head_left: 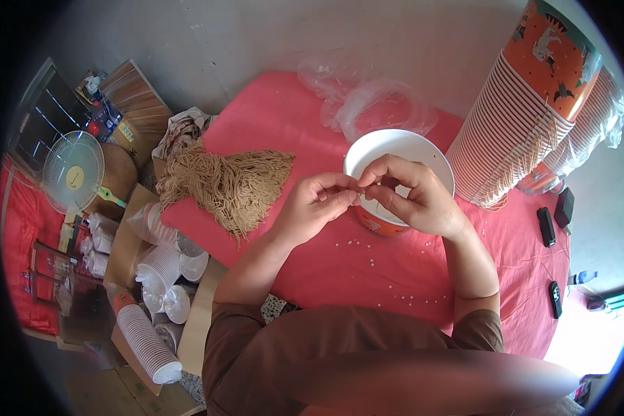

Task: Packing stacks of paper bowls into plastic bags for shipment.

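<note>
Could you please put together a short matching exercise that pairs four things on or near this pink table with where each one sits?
Things:
1. white paper bowl
2. bundle of tan strings
3. tall stack of orange cups
4. small white fan

Places:
A. off the table, far left
B. under the left hand and right hand, whose fingertips meet in a pinch above it
C. on the table's right side, leaning
D. on the table's left part, beside the left hand

Pairs: 1-B, 2-D, 3-C, 4-A
</note>
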Tool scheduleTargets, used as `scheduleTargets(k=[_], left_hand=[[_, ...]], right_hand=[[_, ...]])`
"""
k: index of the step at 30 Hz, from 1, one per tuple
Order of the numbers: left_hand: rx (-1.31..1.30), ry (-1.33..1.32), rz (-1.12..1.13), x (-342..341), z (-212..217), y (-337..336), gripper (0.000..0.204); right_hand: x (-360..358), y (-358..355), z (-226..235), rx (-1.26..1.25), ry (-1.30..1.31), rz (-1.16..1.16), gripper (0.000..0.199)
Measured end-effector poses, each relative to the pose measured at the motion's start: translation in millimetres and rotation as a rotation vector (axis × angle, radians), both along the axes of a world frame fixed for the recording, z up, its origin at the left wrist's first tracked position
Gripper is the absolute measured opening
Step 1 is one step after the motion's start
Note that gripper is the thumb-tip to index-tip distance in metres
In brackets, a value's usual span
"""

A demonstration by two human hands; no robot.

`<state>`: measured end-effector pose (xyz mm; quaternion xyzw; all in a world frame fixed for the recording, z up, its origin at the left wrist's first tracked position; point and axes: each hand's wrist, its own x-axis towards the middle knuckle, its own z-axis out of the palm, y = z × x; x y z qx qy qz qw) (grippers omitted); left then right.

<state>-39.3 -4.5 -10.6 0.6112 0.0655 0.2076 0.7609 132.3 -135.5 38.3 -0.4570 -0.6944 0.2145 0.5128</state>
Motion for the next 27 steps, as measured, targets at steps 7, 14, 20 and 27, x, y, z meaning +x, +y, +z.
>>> scheduleTargets(k=[7, 14, 20, 27], left_hand=[[0.204, 0.043, 0.081, 0, -4, -4, 0.013], [0.029, 0.046, 0.084, 3, -6, 2, 0.009], [-0.073, 0.030, 0.066, 4, -12, 6, 0.009], [-0.066, 0.044, 0.089, 5, -10, 4, 0.009]], right_hand=[[0, 2, 1, 0.012, 0.000, -0.076, 0.017], [24, 9, -7, 0.305, -0.709, -0.545, 0.015], [3, -4, 2, 0.195, -0.520, -0.298, 0.021], [-3, 3, -4, 0.268, -0.631, -0.304, 0.016]])
